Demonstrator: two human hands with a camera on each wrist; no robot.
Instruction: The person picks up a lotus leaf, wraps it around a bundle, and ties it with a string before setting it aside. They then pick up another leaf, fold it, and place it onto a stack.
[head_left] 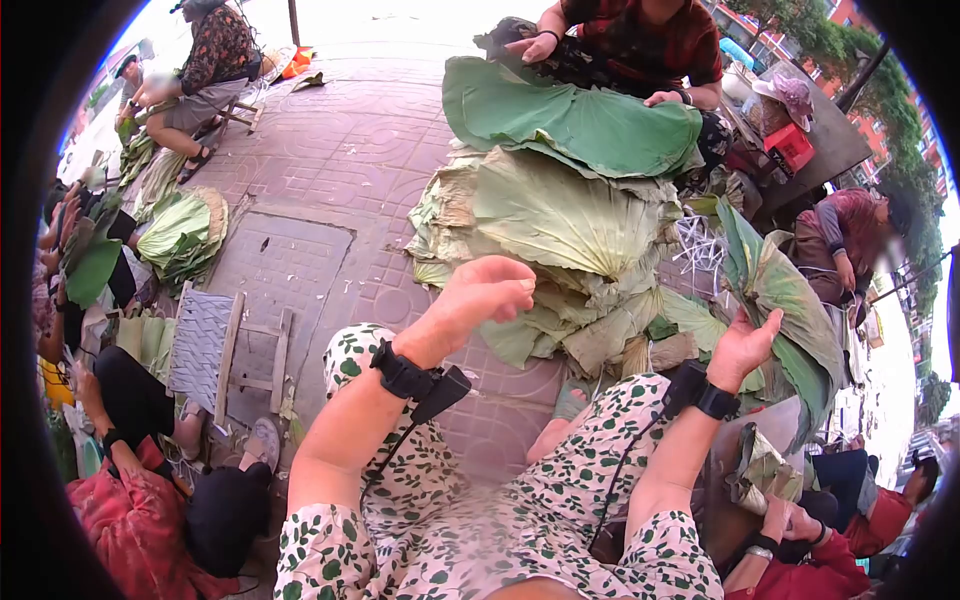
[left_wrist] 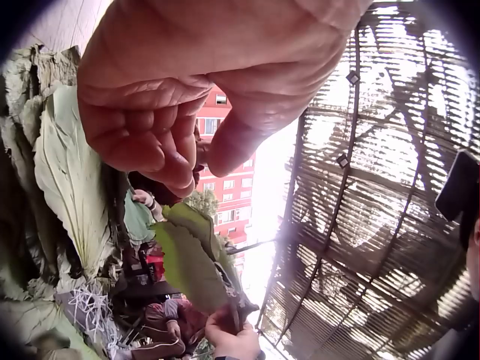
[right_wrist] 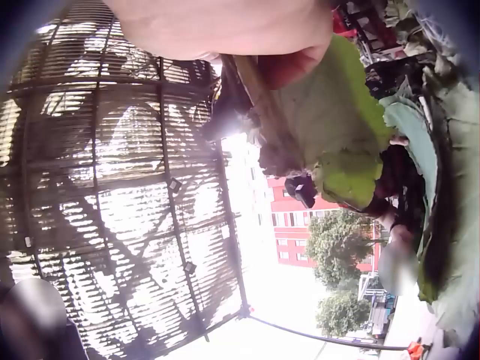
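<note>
My right hand [head_left: 742, 352] grips a bundle of folded lotus leaves [head_left: 800, 310] at the right, green outside with a paler, dry side. In the right wrist view the thumb and fingers [right_wrist: 232, 30] close round the base of the leaves [right_wrist: 349, 97]. My left hand [head_left: 478, 300] hangs over the near edge of a stacked pile of pale dried lotus leaves [head_left: 570, 215]. Its fingers curve loosely, with a gap to the thumb and nothing seen between them in the left wrist view.
Across the pile, a person holds a wide green lotus leaf [head_left: 570, 115]. White strips [head_left: 700, 245] lie right of the pile. A woven folding stool [head_left: 203, 340] and another leaf heap [head_left: 185, 235] are at left. Other people sit close on both sides; a table [head_left: 830, 135] stands back right.
</note>
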